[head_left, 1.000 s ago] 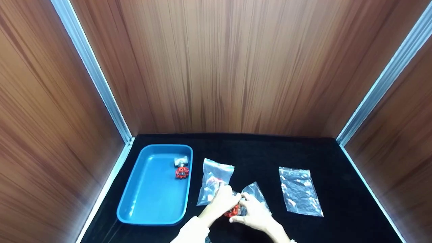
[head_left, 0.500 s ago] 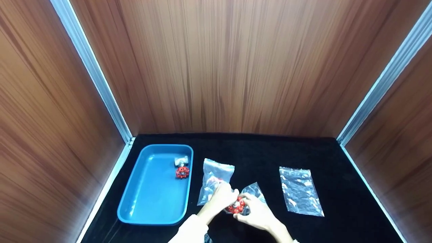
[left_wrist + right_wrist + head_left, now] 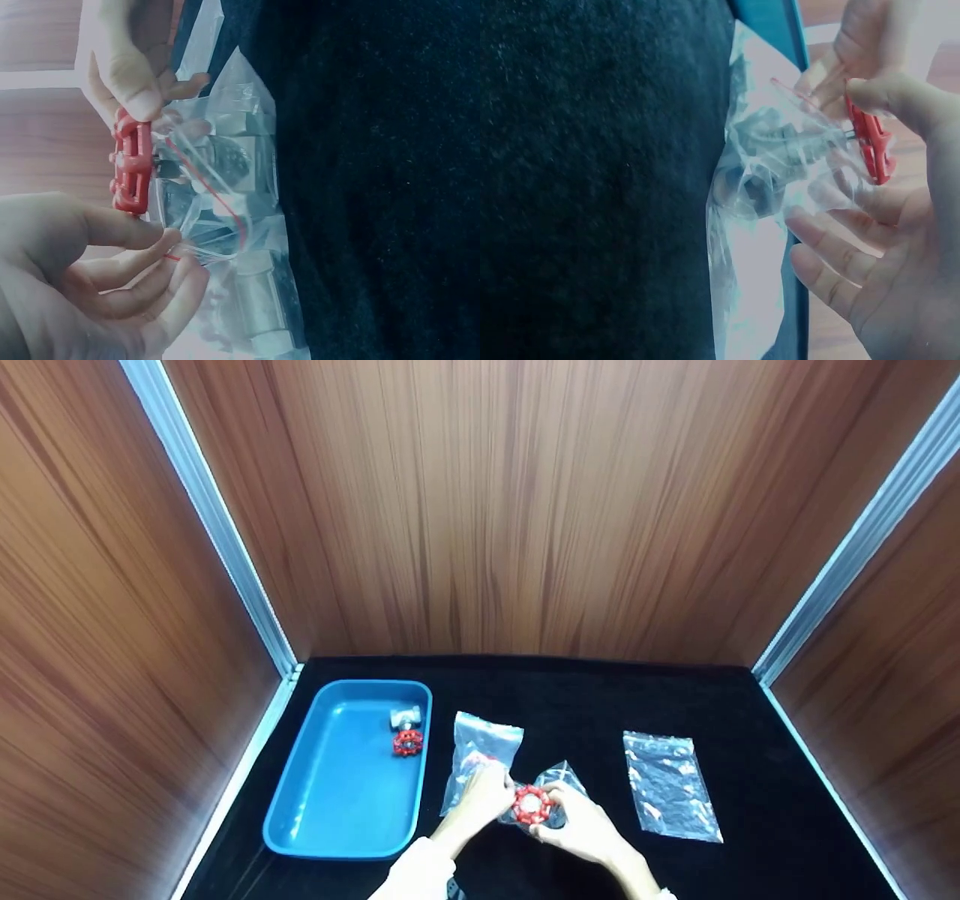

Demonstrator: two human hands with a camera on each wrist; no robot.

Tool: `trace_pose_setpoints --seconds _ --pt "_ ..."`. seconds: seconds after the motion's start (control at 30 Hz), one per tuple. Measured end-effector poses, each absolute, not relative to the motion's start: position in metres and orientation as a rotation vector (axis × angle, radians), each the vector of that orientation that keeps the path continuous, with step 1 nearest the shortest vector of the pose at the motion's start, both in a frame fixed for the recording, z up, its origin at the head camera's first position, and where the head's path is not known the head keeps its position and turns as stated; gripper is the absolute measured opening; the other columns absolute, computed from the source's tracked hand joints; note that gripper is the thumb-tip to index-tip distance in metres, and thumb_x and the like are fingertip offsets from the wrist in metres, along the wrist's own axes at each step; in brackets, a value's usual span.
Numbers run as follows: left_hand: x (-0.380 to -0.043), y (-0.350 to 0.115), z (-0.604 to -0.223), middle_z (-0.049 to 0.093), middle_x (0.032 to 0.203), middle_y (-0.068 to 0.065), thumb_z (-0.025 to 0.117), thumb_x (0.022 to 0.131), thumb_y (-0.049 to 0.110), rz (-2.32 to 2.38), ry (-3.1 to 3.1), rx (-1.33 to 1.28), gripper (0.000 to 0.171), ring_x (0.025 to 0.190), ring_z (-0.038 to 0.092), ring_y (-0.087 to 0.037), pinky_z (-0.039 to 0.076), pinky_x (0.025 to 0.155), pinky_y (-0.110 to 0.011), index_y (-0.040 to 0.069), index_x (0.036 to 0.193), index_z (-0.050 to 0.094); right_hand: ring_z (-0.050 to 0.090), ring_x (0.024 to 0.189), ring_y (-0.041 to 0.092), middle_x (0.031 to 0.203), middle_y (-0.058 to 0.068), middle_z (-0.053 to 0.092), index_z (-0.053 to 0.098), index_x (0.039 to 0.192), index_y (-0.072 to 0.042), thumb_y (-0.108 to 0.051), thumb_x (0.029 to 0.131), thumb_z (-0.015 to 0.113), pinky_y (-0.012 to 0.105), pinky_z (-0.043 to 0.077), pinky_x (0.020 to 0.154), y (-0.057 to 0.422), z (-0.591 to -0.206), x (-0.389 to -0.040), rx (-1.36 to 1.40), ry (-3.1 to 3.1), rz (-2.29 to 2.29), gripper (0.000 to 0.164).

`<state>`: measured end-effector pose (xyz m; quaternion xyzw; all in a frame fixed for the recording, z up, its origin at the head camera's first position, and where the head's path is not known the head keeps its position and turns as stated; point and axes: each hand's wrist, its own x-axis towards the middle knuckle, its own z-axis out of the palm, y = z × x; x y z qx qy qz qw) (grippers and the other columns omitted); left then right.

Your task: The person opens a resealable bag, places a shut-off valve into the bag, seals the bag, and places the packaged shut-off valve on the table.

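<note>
Between the hands, a gate-type valve with a red handwheel [image 3: 531, 805] sits with its grey metal body [image 3: 787, 142] inside a clear zip bag [image 3: 240, 97]. The red wheel sticks out of the bag's mouth, which has a red seal line. My right hand [image 3: 581, 825] grips the wheel, its thumb on the rim in both wrist views. My left hand [image 3: 484, 799] pinches the bag's edge near the seal line, as the left wrist view shows. Just beyond the left hand lies another clear bag [image 3: 487, 735] with a valve in it, partly covered by that hand.
A blue tray [image 3: 337, 840] stands on the left, with a loose red-wheeled valve [image 3: 406, 731] near its right side. Farther right a flat clear zip bag [image 3: 670, 784] lies on the black cloth [image 3: 570, 701]. Wood-grain panels [image 3: 495, 510] enclose the back and sides.
The red wheel has come up out from between the hands and now faces the head camera. My left hand has drawn slightly left, and the right hand has shifted a little right.
</note>
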<state>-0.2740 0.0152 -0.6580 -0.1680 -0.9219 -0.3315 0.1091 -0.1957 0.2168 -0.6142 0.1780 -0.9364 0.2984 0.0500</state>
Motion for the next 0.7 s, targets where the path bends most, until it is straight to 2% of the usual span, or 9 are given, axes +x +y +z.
trace_pose_setpoints --seconds 0.03,0.17,0.23,0.4,0.57,0.7 --pt "-0.278 0.014 -0.666 0.055 0.058 0.004 0.067 0.079 0.006 -1.017 -2.695 -0.481 0.024 0.054 0.047 -0.013 0.048 0.056 -0.037 0.016 0.058 0.058 0.069 0.105 0.011 0.131 -0.014 0.069 0.073 0.108 -0.028 -0.048 0.079 0.085 0.039 0.057 0.085 0.218 -0.614 -0.196 0.530 -2.851 0.922 0.037" --pt "-0.280 0.012 -0.673 0.067 0.065 0.006 0.074 0.070 0.004 -1.052 -2.643 -0.496 0.018 0.063 0.062 -0.013 0.054 0.063 -0.035 0.018 0.062 0.067 0.069 0.109 0.013 0.130 -0.012 0.070 0.073 0.110 -0.026 -0.043 0.078 0.086 0.040 0.057 0.089 0.222 -0.614 -0.199 0.483 -2.858 0.981 0.039" --pt "-0.282 0.012 -0.677 0.071 0.068 0.006 0.074 0.070 0.004 -1.070 -2.650 -0.498 0.016 0.067 0.066 -0.013 0.055 0.065 -0.034 0.019 0.065 0.070 0.069 0.110 0.013 0.128 -0.011 0.071 0.073 0.113 -0.025 -0.040 0.078 0.086 0.039 0.057 0.091 0.223 -0.614 -0.200 0.452 -2.861 1.021 0.041" --pt "-0.283 0.014 -0.678 0.073 0.073 0.010 0.073 0.074 0.007 -1.093 -2.685 -0.487 0.015 0.072 0.068 -0.011 0.058 0.067 -0.033 0.021 0.069 0.074 0.066 0.100 0.010 0.114 -0.009 0.073 0.074 0.112 -0.021 -0.033 0.078 0.085 0.034 0.056 0.087 0.225 -0.616 -0.205 0.440 -2.816 1.121 0.038" --pt "-0.275 0.016 -0.662 0.073 0.075 0.012 0.072 0.077 0.008 -1.073 -2.626 -0.522 0.014 0.075 0.070 -0.011 0.057 0.068 -0.032 0.020 0.072 0.076 0.063 0.088 0.012 0.098 -0.007 0.067 0.071 0.096 -0.019 -0.027 0.080 0.088 0.026 0.052 0.078 0.228 -0.617 -0.210 0.536 -2.726 1.287 0.024" --pt "-0.262 0.013 -0.639 0.070 0.070 0.007 0.071 0.076 0.005 -1.120 -2.505 -0.587 0.012 0.067 0.064 -0.008 0.052 0.058 -0.035 0.016 0.077 0.070 0.063 0.085 0.013 0.098 -0.005 0.067 0.071 0.093 -0.019 -0.026 0.080 0.090 0.025 0.053 0.073 0.231 -0.617 -0.213 0.569 -2.716 1.355 0.024"
